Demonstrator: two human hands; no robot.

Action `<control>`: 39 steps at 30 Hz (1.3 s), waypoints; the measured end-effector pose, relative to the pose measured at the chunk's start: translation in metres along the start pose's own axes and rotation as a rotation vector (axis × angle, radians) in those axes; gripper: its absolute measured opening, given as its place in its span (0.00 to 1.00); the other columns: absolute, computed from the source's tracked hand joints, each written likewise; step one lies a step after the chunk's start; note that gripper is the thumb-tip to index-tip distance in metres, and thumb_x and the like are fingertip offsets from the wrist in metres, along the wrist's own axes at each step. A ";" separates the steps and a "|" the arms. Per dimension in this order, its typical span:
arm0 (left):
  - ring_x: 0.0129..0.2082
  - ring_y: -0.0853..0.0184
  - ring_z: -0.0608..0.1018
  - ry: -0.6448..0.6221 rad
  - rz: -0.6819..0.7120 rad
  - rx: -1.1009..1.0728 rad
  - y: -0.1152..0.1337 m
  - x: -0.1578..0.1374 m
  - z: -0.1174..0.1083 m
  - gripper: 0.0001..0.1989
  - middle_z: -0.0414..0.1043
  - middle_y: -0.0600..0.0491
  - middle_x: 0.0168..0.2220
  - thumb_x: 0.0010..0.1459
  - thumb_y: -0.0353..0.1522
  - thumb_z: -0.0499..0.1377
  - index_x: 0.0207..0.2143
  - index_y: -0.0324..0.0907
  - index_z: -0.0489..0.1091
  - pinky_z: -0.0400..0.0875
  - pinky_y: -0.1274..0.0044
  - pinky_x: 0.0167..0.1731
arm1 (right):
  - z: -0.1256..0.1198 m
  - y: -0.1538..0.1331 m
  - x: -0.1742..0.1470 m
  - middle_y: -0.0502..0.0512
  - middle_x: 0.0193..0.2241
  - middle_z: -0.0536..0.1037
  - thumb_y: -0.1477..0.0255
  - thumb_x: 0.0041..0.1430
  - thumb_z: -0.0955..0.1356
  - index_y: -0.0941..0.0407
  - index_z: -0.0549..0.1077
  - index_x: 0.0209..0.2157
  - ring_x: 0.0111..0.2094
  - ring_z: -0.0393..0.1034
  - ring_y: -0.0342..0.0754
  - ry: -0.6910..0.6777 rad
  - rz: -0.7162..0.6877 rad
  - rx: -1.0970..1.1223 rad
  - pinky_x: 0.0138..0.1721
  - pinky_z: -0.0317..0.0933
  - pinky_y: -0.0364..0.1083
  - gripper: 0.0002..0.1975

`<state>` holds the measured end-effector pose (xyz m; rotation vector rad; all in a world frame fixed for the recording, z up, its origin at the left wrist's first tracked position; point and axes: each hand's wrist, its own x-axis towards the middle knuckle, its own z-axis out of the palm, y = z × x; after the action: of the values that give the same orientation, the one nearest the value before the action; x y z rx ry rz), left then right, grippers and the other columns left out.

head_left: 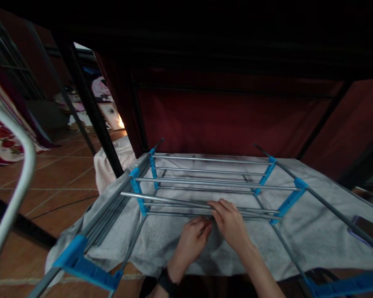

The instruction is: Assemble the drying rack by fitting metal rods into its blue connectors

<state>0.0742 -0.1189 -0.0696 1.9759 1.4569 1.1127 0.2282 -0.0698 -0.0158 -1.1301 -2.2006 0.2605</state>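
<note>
A rack frame of grey metal tubes [224,182] joined by blue plastic brackets [287,203] stands before me on a grey cloth. My right hand [230,219] is closed, its fingers pinching the near end of a loose grey metal rod [168,200]. That rod slants left across the frame, its far end over the left bracket [138,191]. Just below and left of it, my left hand [194,236] is closed, thumb and fingers curled together; what they hold, if anything, is too small to make out. A dark band circles my left wrist.
Several more grey rods [112,215] lie bunched along the frame's left side. A phone [366,229] rests on the grey cloth [326,236] at right. A bent white tube [23,174] rises at left. Black posts [90,103] and a dark overhead surface enclose the spot.
</note>
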 end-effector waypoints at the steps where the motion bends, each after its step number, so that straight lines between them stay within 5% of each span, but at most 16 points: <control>1: 0.38 0.64 0.77 -0.015 0.024 0.061 0.001 -0.001 0.002 0.12 0.76 0.50 0.36 0.66 0.32 0.51 0.37 0.44 0.75 0.71 0.72 0.42 | 0.008 0.005 -0.003 0.56 0.41 0.77 0.74 0.66 0.60 0.49 0.75 0.50 0.42 0.71 0.52 -0.037 -0.008 -0.058 0.47 0.60 0.51 0.16; 7: 0.47 0.60 0.74 0.062 0.202 0.366 0.007 -0.005 0.008 0.11 0.74 0.48 0.47 0.64 0.28 0.51 0.43 0.44 0.72 0.66 0.63 0.52 | 0.038 0.032 -0.024 0.55 0.41 0.77 0.82 0.62 0.59 0.52 0.75 0.47 0.43 0.70 0.52 -0.173 -0.020 -0.243 0.47 0.58 0.50 0.19; 13: 0.57 0.58 0.68 0.043 0.166 0.554 -0.002 -0.002 0.009 0.25 0.68 0.48 0.57 0.59 0.23 0.52 0.59 0.43 0.63 0.54 0.59 0.63 | 0.050 0.035 -0.029 0.57 0.40 0.77 0.84 0.61 0.58 0.55 0.75 0.43 0.43 0.70 0.52 -0.192 -0.063 -0.308 0.48 0.58 0.50 0.19; 23: 0.45 0.60 0.76 -0.183 -0.100 0.607 -0.018 0.005 0.003 0.19 0.76 0.47 0.42 0.62 0.22 0.46 0.47 0.43 0.72 0.65 0.65 0.51 | 0.062 0.041 -0.036 0.55 0.40 0.78 0.82 0.62 0.59 0.52 0.74 0.44 0.43 0.71 0.50 -0.253 -0.032 -0.312 0.49 0.58 0.50 0.17; 30: 0.44 0.63 0.78 -0.247 -0.195 0.555 -0.026 0.006 -0.011 0.19 0.78 0.50 0.42 0.60 0.21 0.49 0.45 0.46 0.73 0.66 0.69 0.49 | 0.031 0.097 -0.056 0.59 0.43 0.77 0.80 0.59 0.61 0.52 0.75 0.45 0.48 0.69 0.54 -0.210 0.260 -0.472 0.58 0.50 0.59 0.17; 39: 0.45 0.61 0.78 -0.301 -0.127 0.512 -0.027 0.006 -0.005 0.16 0.78 0.50 0.43 0.61 0.24 0.50 0.45 0.46 0.73 0.66 0.69 0.50 | -0.003 0.150 -0.087 0.65 0.42 0.74 0.76 0.61 0.60 0.55 0.75 0.46 0.48 0.69 0.62 -0.118 0.643 -0.722 0.55 0.50 0.70 0.16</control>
<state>0.0548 -0.1043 -0.0848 2.2164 1.7866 0.3812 0.3650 -0.0467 -0.1192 -2.2591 -2.0027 -0.2409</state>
